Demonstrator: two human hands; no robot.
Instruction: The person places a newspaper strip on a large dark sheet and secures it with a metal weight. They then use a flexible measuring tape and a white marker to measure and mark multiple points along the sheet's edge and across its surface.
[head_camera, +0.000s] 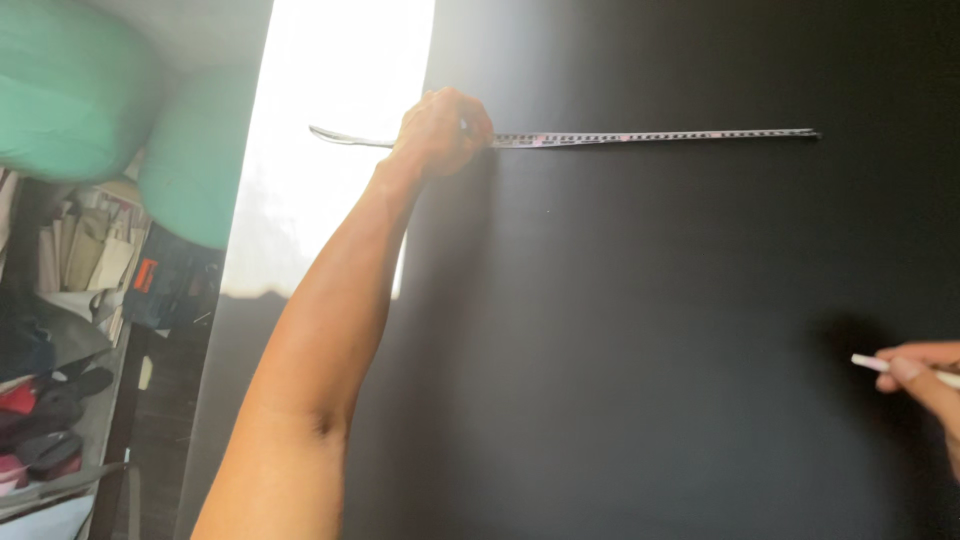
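Head view: left hand (440, 130), arm outstretched toward twelve o'clock, fingers clenched on measuring tape (650, 136) against black fabric (650, 330); right hand (925, 375), at four o'clock, pinches white chalk (868, 362).

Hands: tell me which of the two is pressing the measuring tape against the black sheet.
The left hand, raised at full reach, pins the measuring tape to the black sheet. The right hand, low at the frame's right edge, holds a white marking stick instead.

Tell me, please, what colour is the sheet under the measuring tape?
Black, seen in the head view: sheet, measuring tape.
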